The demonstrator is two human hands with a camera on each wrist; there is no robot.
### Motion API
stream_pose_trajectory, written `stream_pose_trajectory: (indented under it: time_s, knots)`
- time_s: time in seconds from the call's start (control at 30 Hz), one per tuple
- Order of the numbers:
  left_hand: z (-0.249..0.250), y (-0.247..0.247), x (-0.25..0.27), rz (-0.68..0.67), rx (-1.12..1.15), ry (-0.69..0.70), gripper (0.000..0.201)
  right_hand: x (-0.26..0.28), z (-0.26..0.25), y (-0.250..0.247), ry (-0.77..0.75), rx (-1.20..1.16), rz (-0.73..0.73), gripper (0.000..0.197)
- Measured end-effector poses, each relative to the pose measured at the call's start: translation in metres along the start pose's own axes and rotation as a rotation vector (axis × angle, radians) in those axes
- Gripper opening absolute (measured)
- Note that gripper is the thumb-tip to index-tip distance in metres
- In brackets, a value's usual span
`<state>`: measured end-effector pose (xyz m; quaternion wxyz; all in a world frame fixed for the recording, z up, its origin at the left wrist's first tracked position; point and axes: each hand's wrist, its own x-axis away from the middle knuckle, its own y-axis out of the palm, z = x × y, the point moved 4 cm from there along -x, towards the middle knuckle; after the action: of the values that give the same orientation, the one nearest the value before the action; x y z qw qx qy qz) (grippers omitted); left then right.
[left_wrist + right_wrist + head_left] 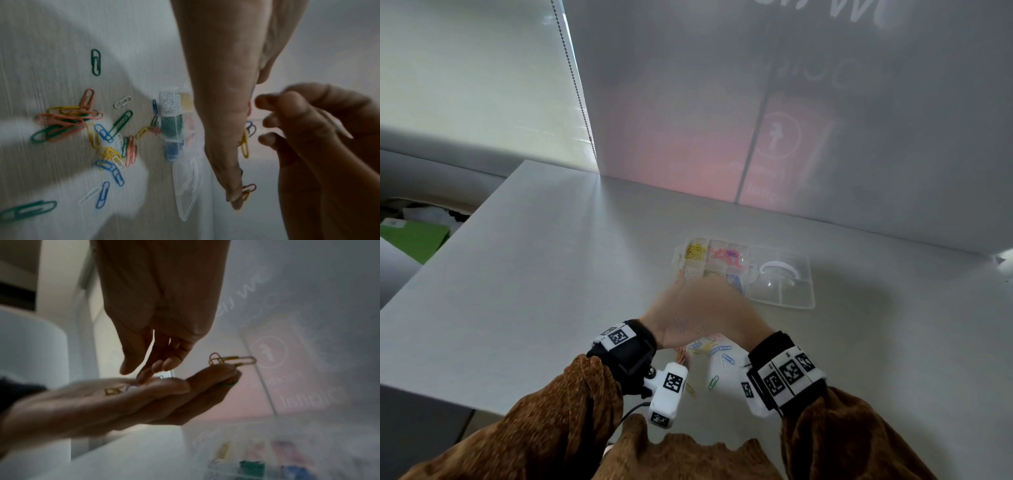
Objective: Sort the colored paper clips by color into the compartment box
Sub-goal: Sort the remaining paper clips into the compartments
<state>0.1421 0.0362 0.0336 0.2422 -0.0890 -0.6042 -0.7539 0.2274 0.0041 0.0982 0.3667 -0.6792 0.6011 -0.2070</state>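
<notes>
Brown fuzzy sleeves point(571, 411) cover both arms. Each wrist wears a black strap point(631, 346) with white blocks point(666, 394) bearing black-and-white square markers point(789, 371). A thin black cable point(631, 411) trails from the left block.

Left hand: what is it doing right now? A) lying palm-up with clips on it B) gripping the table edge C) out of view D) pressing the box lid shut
A: the left hand lies flat, palm up, with paper clips on its palm and fingertips, while the right hand reaches down into it.
</notes>
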Motion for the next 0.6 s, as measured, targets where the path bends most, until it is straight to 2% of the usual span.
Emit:
stream_pose_trajectory:
  time_s: [0.1, 0.17, 0.23, 0.3, 0.37, 0.4, 0.43, 0.5, 0.6]
  knots:
    - [-0.003, 0.001, -0.007, 0.0, -0.028, 0.012, 0.069, 0.002, -0.004, 0.008, -0.079, 0.119, -0.04, 0.012]
    - [-0.006, 0.001, -0.009, -0.019, -0.043, 0.001, 0.065, 0.001, -0.007, 0.009, -0.084, 0.091, -0.033, 0.012]
    - [-0.004, -0.001, -0.009, -0.003, -0.052, -0.006, 0.071, 0.002, -0.009, 0.002, -0.005, -0.072, 0.012, 0.012]
    - [0.0, -0.004, -0.005, 0.031, -0.08, -0.013, 0.074, 0.006, -0.004, -0.01, 0.132, -0.366, 0.097, 0.008]
    - [0.004, -0.008, -0.001, 0.043, -0.1, -0.031, 0.07, 0.013, 0.002, -0.018, 0.223, -0.641, 0.144, 0.015]
    - [0.005, -0.008, 0.001, 0.044, -0.11, -0.034, 0.068, 0.016, 0.005, -0.019, 0.237, -0.688, 0.122, 0.021]
    - [0.007, -0.01, 0.001, 0.037, -0.123, -0.038, 0.068, 0.018, 0.007, -0.019, 0.237, -0.647, 0.078, 0.025]
    - [0.006, -0.009, 0.002, 0.016, -0.122, -0.052, 0.073, 0.022, 0.006, -0.015, 0.18, -0.377, -0.003, 0.024]
    - [0.004, 0.0, 0.002, -0.035, -0.131, -0.064, 0.081, 0.024, 0.005, -0.006, 0.001, -0.089, -0.076, 0.015]
